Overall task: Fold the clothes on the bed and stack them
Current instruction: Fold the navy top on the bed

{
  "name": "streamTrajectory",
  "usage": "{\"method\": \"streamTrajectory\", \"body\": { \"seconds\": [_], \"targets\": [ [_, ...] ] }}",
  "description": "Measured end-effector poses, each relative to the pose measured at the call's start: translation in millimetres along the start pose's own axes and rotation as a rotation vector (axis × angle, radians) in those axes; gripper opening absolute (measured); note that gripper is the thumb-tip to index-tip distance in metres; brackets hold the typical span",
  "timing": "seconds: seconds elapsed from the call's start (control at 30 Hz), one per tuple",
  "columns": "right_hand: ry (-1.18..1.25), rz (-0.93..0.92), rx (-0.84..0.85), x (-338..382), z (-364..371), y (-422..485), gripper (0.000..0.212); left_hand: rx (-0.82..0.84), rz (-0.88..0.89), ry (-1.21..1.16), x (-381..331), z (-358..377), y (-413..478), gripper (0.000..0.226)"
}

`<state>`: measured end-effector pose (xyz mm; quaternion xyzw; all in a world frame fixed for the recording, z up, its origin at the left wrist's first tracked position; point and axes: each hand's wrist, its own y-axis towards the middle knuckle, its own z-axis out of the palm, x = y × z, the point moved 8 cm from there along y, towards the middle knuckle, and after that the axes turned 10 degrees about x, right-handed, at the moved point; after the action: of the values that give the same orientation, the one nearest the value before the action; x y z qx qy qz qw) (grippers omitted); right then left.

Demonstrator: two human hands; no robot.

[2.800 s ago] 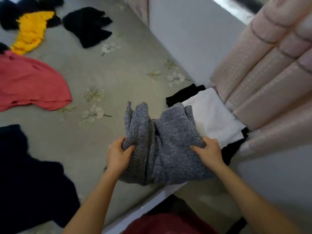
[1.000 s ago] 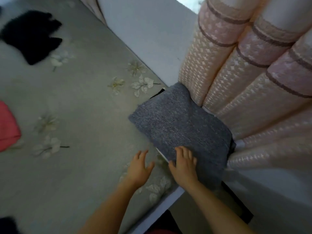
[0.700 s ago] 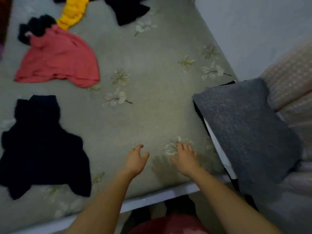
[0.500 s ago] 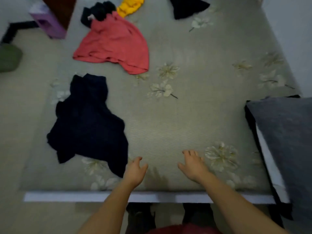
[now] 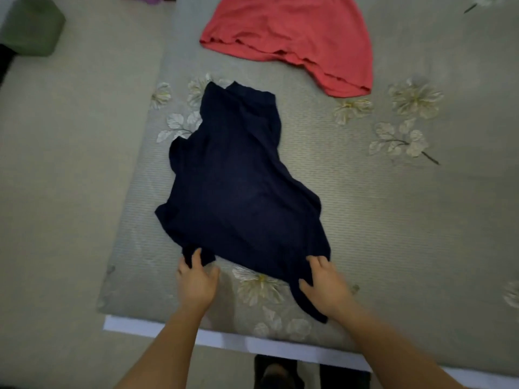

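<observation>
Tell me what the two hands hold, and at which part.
Both hold the dark navy cloth garment at its near hem: the left hand pinches the left corner, the right hand grips the right corner.

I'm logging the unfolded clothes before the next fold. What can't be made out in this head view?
Head view:
The coral garment: its upper part is cut off by the top edge.
The navy garment: its near hem lies hidden under the left hand and right hand; whether the right hand grips it is unclear.
The green object, top-left corner: cropped and blurred, unidentifiable.
</observation>
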<state>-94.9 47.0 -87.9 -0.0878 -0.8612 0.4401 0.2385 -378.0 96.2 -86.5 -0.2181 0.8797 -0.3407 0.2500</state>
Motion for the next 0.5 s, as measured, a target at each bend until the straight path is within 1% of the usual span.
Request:
{"method": "streamTrajectory", "body": {
  "seconds": [0.1,0.17,0.2,0.23,0.27,0.3,0.37,0.4,0.5],
  "targets": [
    [-0.112,-0.086,0.023,38,0,25,0.064,-0.182,0.014,-0.174,-1,-37,40,0.075],
    [-0.098,-0.085,0.093,50,7,41,0.069,-0.250,-0.015,-0.384,3,-56,64,0.089],
    [-0.071,-0.057,0.140,51,12,47,0.071,-0.253,-0.043,-0.524,8,-59,77,0.094],
    [-0.051,-0.026,0.184,49,18,53,0.073,-0.228,-0.072,-0.659,12,-60,87,0.097],
    [-0.047,-0.002,0.215,47,22,57,0.073,-0.184,-0.087,-0.755,12,-59,94,0.096],
    [-0.045,0.012,0.234,45,26,59,0.073,-0.121,-0.065,-0.784,8,-58,98,0.087],
    [0.051,0.018,0.235,44,26,59,0.071,0.002,0.066,-0.742,-11,-57,96,0.051],
    [0.153,0.023,0.223,45,21,58,0.070,0.065,0.151,-0.698,-24,-54,90,0.042],
    [0.592,0.078,0.106,54,-8,55,0.062,0.229,0.400,-0.521,-60,-41,59,0.043]
  ]
}}
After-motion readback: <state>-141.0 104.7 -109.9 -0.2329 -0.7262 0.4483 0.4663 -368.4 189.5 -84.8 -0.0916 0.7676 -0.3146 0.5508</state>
